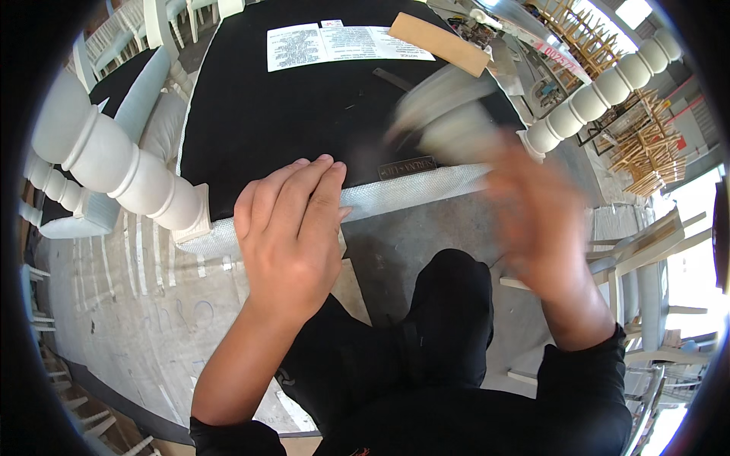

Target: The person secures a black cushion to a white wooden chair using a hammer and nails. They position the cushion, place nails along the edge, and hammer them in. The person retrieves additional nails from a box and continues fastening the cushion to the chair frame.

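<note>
1. At the far left are other upturned chairs (141, 102), with pale turned legs and dark undersides.
2. Next comes the white turned left leg (122, 163) of the upturned seat (251, 114); its square block meets the seat's near left corner.
3. The seat lies right in front of the person, its black underside facing up and its near side wrapped in a pale woven cover (411, 190).
4. The left hand (289, 235) lies over the near edge, back up. Its fingers are pressed close together, tips on the black cloth; whether it grips the edge or simply rests there, I cannot tell.
5. Toward the seat's far side lies a white printed sheet (296, 49).
6. Right of the left hand, a small dark label (407, 167) sits along the near edge.
7. A flat tan strip (439, 44) overlaps the sheet's right end.
8. Over the seat's right part is a pale object (449, 114), too blurred to identify.
9. The right hand (536, 205), just beside that object, is also blurred; I cannot tell whether its fingers are spread, pressed together or pinching anything.
10. Beyond it, the white right leg (597, 95) slants outward, with stacked wooden frames (650, 148) farther right.
</note>
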`<control>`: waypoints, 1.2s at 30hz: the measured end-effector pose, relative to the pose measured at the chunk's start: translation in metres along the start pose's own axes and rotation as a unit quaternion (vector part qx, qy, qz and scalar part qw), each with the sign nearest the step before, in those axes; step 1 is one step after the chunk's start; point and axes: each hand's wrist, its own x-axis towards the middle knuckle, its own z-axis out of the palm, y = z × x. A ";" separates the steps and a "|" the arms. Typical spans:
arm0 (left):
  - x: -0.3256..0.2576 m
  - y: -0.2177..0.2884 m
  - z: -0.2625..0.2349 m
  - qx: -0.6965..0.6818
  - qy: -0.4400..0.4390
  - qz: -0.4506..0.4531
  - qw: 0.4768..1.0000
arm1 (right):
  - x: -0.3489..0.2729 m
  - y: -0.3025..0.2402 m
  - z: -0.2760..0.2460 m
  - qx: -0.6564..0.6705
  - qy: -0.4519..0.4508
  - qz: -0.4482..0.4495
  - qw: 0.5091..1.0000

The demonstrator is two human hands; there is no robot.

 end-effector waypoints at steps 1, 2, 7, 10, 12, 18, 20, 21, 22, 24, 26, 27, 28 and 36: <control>-0.001 0.000 -0.001 0.001 -0.009 -0.003 1.000 | -0.002 -0.008 0.007 0.026 -0.088 0.065 0.994; -0.001 0.000 -0.003 0.002 -0.017 -0.006 1.000 | 0.003 -0.006 -0.001 -0.015 -0.111 0.034 0.993; 0.004 0.003 -0.012 0.001 -0.055 -0.003 0.998 | -0.006 0.015 -0.023 0.054 0.136 0.053 0.988; 0.018 0.011 -0.017 0.041 -0.098 0.006 0.994 | -0.029 0.024 -0.017 0.158 0.183 0.164 0.956; 0.026 0.015 -0.019 0.036 -0.111 0.025 0.993 | -0.052 0.028 -0.005 0.253 0.158 0.241 0.924; 0.027 0.008 0.001 0.032 -0.136 0.111 0.984 | -0.129 0.060 0.036 0.308 -0.005 0.140 0.941; 0.029 0.001 0.004 0.041 -0.127 0.139 0.981 | -0.142 0.077 0.049 0.287 -0.095 0.176 0.937; 0.031 -0.002 0.003 0.046 -0.127 0.155 0.979 | -0.147 0.092 0.061 0.273 -0.144 0.197 0.930; 0.033 -0.006 0.002 0.050 -0.127 0.171 0.976 | -0.152 0.108 0.075 0.257 -0.196 0.219 0.921; 0.039 -0.015 0.003 0.033 -0.147 0.208 0.967 | -0.161 0.149 0.107 0.207 -0.300 0.274 0.890; 0.046 -0.012 0.006 0.023 -0.168 0.236 0.957 | -0.178 0.188 0.152 0.152 -0.387 0.279 0.866; 0.043 -0.017 0.008 0.010 -0.173 0.228 0.958 | -0.181 0.204 0.175 0.101 -0.443 0.275 0.847; 0.043 -0.014 0.008 0.024 -0.192 0.222 0.956 | -0.189 0.217 0.201 0.070 -0.467 0.248 0.846; 0.047 -0.014 -0.015 0.083 -0.226 0.197 0.951 | -0.274 0.231 0.400 0.069 -0.464 0.176 0.865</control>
